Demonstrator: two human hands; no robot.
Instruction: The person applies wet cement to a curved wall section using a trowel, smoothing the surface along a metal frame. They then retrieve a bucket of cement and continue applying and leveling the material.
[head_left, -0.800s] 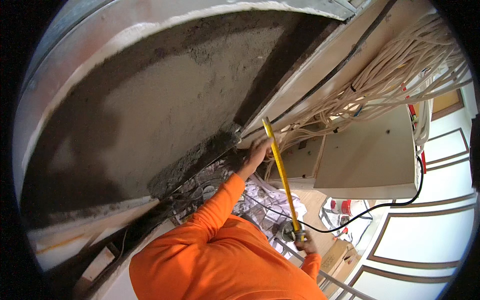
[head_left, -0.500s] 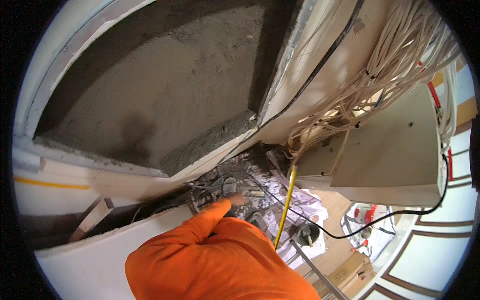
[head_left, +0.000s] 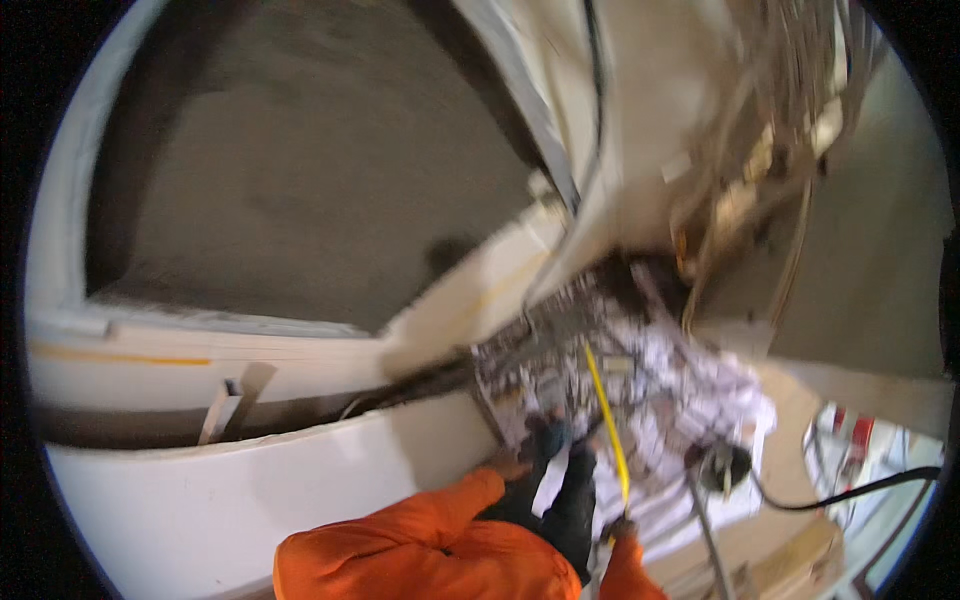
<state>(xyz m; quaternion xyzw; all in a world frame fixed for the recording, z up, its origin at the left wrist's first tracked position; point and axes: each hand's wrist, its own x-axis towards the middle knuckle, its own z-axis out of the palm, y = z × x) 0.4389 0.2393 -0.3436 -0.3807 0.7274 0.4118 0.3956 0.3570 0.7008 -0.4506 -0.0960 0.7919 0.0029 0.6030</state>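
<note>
The left hand (head_left: pixel 513 467) had come down from the corner of the grey plaster (head_left: pixel 290 180), where it had been up by the tip of the tape (head_left: pixel 607 425) under a second earlier. It now lay near six o'clock, by the dark trousers (head_left: pixel 572 500), apart from the tape. Blur hid its fingers, so whether they were spread, pressed together or pinching anything could not be told.

The right hand (head_left: pixel 622 528), towards five o'clock, was closed round the tape's lower end. From there the yellow strip ran up towards eleven, its tip loose over the littered sheet (head_left: pixel 738 400). The strip looked shorter than before, though a changed angle could account for that.

The view had swung too: the plaster filled ten o'clock, the blurred cables (head_left: pixel 800 80) two, and the bucket (head_left: pixel 741 463) sat near four, to the right of the tape. With the tip well apart from the plaster and only one hand on the strip, the tape seemed to be held against no part of the wall.
</note>
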